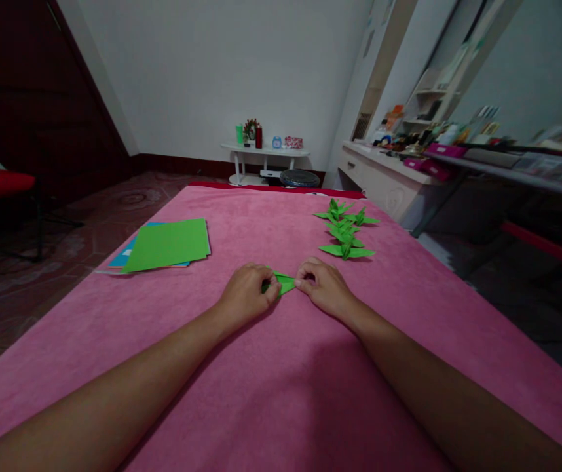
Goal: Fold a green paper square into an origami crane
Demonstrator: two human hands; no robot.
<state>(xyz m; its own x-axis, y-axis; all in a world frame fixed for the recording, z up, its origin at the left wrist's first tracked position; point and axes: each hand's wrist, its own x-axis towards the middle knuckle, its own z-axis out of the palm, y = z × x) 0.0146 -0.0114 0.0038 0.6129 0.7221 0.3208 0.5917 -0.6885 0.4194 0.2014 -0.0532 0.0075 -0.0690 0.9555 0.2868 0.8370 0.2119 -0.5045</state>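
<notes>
Bright green folded paper piece [287,283], narrow and tapering towards its right end, lies to the right of the stack of square paper sheets [173,244] and nearer the person; that stack has a green sheet on top and blue showing beneath. The left hand [249,290] is curled nearly closed, thumb and fingertips pinching the left part and hiding much of its outline. The right hand [327,288] is curled in the same way, thumb and fingers meeting at the narrow tip.

It should weigh almost nothing and bend easily as a single sheet, though the folded layers probably make it stiffer along the creases. Paper like this is unlikely to slip from dry fingers, but a hard tug could tear the tip and a full-hand squeeze would crumple it. Fingertip pinches at the folded edges and the two ends look the safest hold. The soft pink cloth [242,406] under the stack probably gives little firm backing for pressing creases. Well to the right of the stack sit spiky green folded paper figures [342,231].
</notes>
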